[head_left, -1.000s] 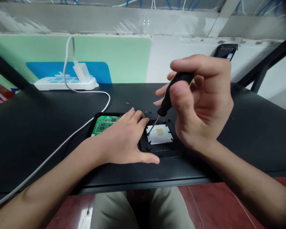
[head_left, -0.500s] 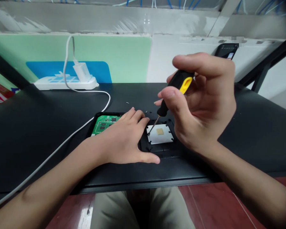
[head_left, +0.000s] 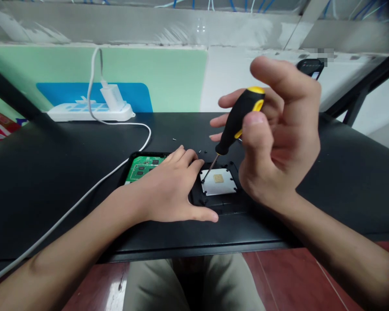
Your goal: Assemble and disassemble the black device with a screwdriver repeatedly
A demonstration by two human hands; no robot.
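A screwdriver (head_left: 239, 115) with a black and yellow handle leans in my right hand (head_left: 288, 116). My thumb lies along its handle, the index finger is lifted off, and the other fingers spread loosely behind. The tip meets a dark screw spot at the left edge of a silver metal plate (head_left: 210, 188), which has a tan square pad (head_left: 218, 178). That plate sits in a black plastic housing (head_left: 225, 208). My left hand (head_left: 168, 188) lies flat with fingers apart over the housing, covering part of a green circuit board (head_left: 142, 162) in its black case.
Several small screws (head_left: 174, 139) lie on the black table (head_left: 84, 172) behind the housing. A white cable (head_left: 94, 188) runs across the left side from a charger in a white power strip (head_left: 87, 113). A phone (head_left: 311, 67) leans against the wall at the back right.
My right fingers have loosened and spread around the screwdriver, uncovering its yellow-topped handle, with the index finger raised. The tip stays at the same spot; my left hand has not moved.
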